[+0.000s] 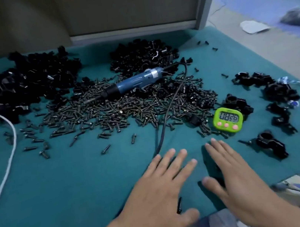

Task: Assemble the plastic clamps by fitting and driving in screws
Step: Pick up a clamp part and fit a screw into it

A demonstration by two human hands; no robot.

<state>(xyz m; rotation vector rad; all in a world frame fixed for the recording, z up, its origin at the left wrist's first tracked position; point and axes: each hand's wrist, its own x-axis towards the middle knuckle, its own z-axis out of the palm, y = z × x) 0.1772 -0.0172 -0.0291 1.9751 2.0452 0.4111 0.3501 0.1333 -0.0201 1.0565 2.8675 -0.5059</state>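
Left hand (157, 195) and right hand (239, 183) lie flat and empty by the near edge of the tabletop (68, 183).
Fingers (171, 160) are straight, grasping nothing. The screws (106, 112) lie heaped mid-tabletop under the screwdriver (132, 82); clamp halves (24, 83) pile along the far edge. Likely best: seat a screw by hand before lifting the screwdriver.

A large heap of black plastic clamp parts (22, 83) lies at the far left of the tabletop (68, 183), and a smaller heap (142, 56) lies far centre. Nearer, dark screws (117, 110) spread widely across the middle. A blue electric screwdriver (132, 82) lies on them, tip pointing left. Assembled black clamps (270, 143) lie scattered along the right side.
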